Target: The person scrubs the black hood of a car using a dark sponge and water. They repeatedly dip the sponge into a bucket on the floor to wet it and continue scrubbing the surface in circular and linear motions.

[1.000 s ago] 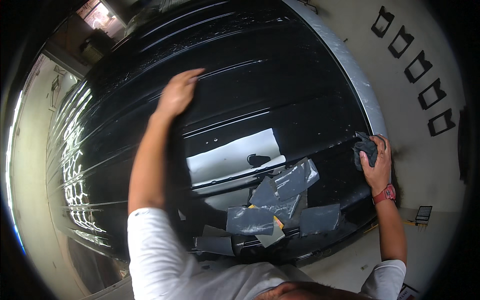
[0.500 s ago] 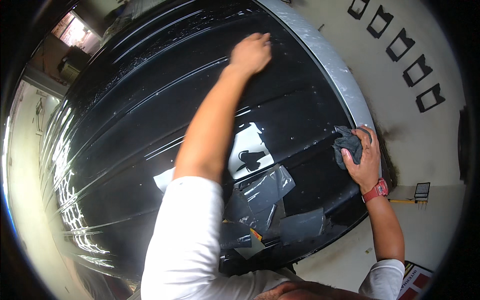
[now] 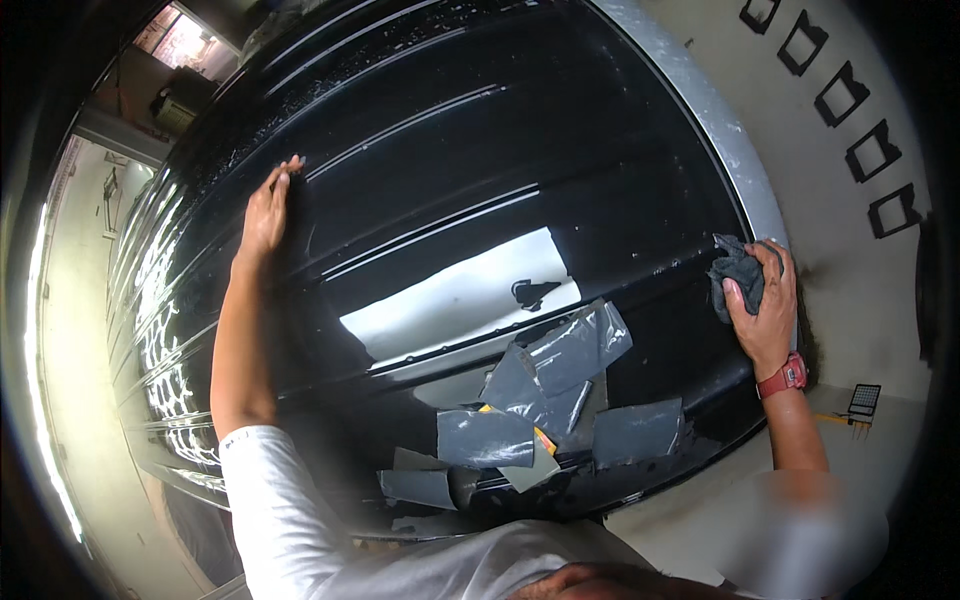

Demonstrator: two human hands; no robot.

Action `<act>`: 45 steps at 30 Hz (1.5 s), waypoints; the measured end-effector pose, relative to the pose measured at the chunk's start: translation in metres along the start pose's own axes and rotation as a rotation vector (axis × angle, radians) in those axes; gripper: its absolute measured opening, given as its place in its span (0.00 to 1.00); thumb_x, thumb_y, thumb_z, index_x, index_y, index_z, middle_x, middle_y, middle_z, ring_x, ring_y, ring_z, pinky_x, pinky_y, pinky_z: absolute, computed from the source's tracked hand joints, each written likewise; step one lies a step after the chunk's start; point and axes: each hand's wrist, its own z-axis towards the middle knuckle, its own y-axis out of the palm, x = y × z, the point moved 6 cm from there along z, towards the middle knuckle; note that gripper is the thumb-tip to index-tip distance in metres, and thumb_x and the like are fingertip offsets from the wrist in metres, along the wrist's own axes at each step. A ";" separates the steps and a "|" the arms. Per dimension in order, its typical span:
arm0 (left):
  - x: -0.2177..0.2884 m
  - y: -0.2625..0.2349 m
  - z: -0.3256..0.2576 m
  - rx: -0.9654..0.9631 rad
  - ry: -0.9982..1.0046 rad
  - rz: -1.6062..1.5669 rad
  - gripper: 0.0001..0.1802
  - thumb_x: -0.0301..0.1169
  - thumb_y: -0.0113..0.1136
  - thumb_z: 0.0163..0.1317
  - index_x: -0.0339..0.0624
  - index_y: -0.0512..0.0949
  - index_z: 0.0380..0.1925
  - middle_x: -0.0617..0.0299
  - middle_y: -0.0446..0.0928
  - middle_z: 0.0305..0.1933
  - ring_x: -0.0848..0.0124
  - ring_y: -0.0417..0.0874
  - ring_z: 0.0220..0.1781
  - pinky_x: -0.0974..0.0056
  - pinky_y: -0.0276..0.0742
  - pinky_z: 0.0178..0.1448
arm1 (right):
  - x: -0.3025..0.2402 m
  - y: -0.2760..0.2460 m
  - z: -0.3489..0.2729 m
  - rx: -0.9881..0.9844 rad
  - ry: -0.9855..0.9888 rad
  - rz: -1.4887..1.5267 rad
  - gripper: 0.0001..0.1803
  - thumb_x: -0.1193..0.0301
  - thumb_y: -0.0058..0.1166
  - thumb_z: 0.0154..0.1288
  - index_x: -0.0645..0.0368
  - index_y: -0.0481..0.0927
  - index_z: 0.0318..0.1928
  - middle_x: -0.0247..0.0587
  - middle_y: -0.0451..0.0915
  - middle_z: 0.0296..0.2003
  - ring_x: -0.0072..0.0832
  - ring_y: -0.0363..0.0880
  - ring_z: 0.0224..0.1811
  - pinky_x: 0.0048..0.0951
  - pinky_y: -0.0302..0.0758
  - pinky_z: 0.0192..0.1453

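Observation:
A large glossy black ridged panel, which looks like a vehicle roof (image 3: 640, 190), spreads out in front of me. My left hand (image 3: 266, 212) reaches far over its left part, fingers pressed together against the surface; whatever lies under the fingertips is too small to make out. At the right edge my right hand (image 3: 768, 310) grips a crumpled dark grey cloth (image 3: 735, 280), resting where the black meets a silver border strip (image 3: 722, 110). Between my arms is a bright white-silver patch (image 3: 450, 300) with a ragged outline and a small dark shape near its right end.
Several grey sheets (image 3: 575, 350), some bent and overlapping, lie on the panel close to my body. Water-like drops speckle the far left surface. Black frame-shaped pieces (image 3: 840, 98) line the pale surface at right, and a small lamp-like panel (image 3: 862, 400) on a yellow stand is beyond my right wrist.
My left hand has swept left and nearer across the black panel, uncovering more of the bright patch and grey sheets. My right hand still holds the cloth at the edge.

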 end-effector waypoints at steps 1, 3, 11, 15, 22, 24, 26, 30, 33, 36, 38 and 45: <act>0.005 0.010 0.013 0.003 0.013 0.001 0.30 0.48 0.39 0.88 0.42 0.77 0.73 0.53 0.77 0.77 0.54 0.68 0.84 0.57 0.61 0.86 | 0.000 0.000 -0.002 -0.004 0.011 0.000 0.26 0.66 0.70 0.62 0.61 0.80 0.59 0.56 0.79 0.59 0.56 0.77 0.66 0.52 0.71 0.73; 0.057 0.045 0.037 -0.034 0.146 -0.123 0.31 0.50 0.38 0.87 0.46 0.76 0.75 0.51 0.74 0.79 0.53 0.68 0.84 0.56 0.61 0.86 | 0.001 0.001 -0.002 -0.004 0.010 0.021 0.26 0.65 0.71 0.62 0.61 0.80 0.58 0.56 0.79 0.59 0.56 0.77 0.65 0.52 0.72 0.72; 0.307 0.215 0.186 -0.183 0.483 -0.034 0.31 0.51 0.35 0.86 0.48 0.76 0.73 0.46 0.78 0.74 0.44 0.77 0.75 0.50 0.70 0.80 | 0.000 -0.002 0.005 -0.005 -0.050 -0.014 0.28 0.63 0.71 0.61 0.60 0.79 0.60 0.57 0.79 0.58 0.58 0.77 0.65 0.52 0.72 0.71; 0.260 0.166 0.136 -0.285 0.295 -0.073 0.32 0.54 0.36 0.86 0.53 0.74 0.77 0.54 0.70 0.82 0.50 0.70 0.82 0.55 0.65 0.84 | 0.011 -0.008 -0.003 0.000 0.013 -0.001 0.28 0.63 0.72 0.61 0.59 0.79 0.59 0.56 0.79 0.58 0.57 0.77 0.65 0.53 0.72 0.71; 0.073 0.048 0.045 -0.098 0.150 -0.005 0.30 0.47 0.40 0.88 0.39 0.77 0.73 0.54 0.75 0.79 0.57 0.65 0.86 0.57 0.59 0.87 | 0.009 0.000 -0.003 -0.019 0.001 -0.016 0.28 0.61 0.71 0.62 0.59 0.80 0.59 0.54 0.78 0.60 0.56 0.76 0.66 0.54 0.71 0.72; 0.124 0.087 0.070 -0.153 0.254 -0.155 0.31 0.50 0.39 0.87 0.43 0.76 0.75 0.53 0.73 0.80 0.54 0.66 0.86 0.56 0.60 0.87 | 0.008 0.001 -0.004 -0.039 0.018 0.006 0.28 0.61 0.72 0.61 0.59 0.80 0.59 0.54 0.78 0.60 0.56 0.76 0.66 0.54 0.71 0.72; 0.189 0.133 0.117 -0.195 0.396 -0.053 0.31 0.52 0.37 0.87 0.50 0.74 0.77 0.51 0.71 0.81 0.51 0.68 0.84 0.55 0.61 0.86 | 0.006 0.002 0.001 -0.043 0.015 0.031 0.29 0.61 0.72 0.61 0.59 0.80 0.59 0.55 0.78 0.60 0.57 0.76 0.67 0.54 0.71 0.72; 0.333 0.249 0.213 -0.170 0.657 0.186 0.32 0.49 0.33 0.87 0.52 0.63 0.83 0.56 0.57 0.89 0.55 0.59 0.88 0.55 0.55 0.90 | 0.003 0.000 0.002 -0.032 -0.010 0.033 0.30 0.61 0.73 0.60 0.59 0.80 0.60 0.56 0.79 0.59 0.58 0.76 0.67 0.55 0.72 0.72; 0.377 0.312 0.256 -0.108 0.493 0.262 0.36 0.53 0.32 0.85 0.57 0.53 0.87 0.62 0.47 0.92 0.59 0.48 0.92 0.52 0.46 0.92 | 0.008 0.003 0.002 -0.041 -0.011 0.045 0.31 0.61 0.72 0.60 0.59 0.79 0.61 0.56 0.79 0.59 0.59 0.76 0.68 0.55 0.72 0.73; 0.357 0.284 0.251 -0.194 0.341 0.228 0.37 0.56 0.30 0.85 0.61 0.48 0.88 0.65 0.42 0.93 0.63 0.42 0.93 0.49 0.42 0.92 | 0.009 0.004 -0.003 -0.036 0.014 0.054 0.31 0.61 0.71 0.61 0.59 0.78 0.62 0.57 0.79 0.60 0.58 0.76 0.68 0.54 0.71 0.74; 0.311 0.251 0.236 -0.215 0.250 0.275 0.37 0.56 0.28 0.85 0.63 0.47 0.88 0.67 0.40 0.93 0.64 0.41 0.94 0.47 0.40 0.92 | 0.012 -0.001 -0.009 -0.063 0.052 0.023 0.30 0.63 0.69 0.64 0.60 0.77 0.64 0.57 0.77 0.63 0.58 0.75 0.70 0.52 0.71 0.76; 0.009 0.085 0.135 -0.091 0.027 0.372 0.35 0.59 0.25 0.86 0.70 0.50 0.88 0.68 0.44 0.93 0.65 0.40 0.93 0.42 0.41 0.92 | 0.019 0.007 -0.011 -0.060 0.007 0.012 0.30 0.64 0.64 0.71 0.60 0.73 0.69 0.56 0.75 0.64 0.56 0.74 0.70 0.50 0.68 0.78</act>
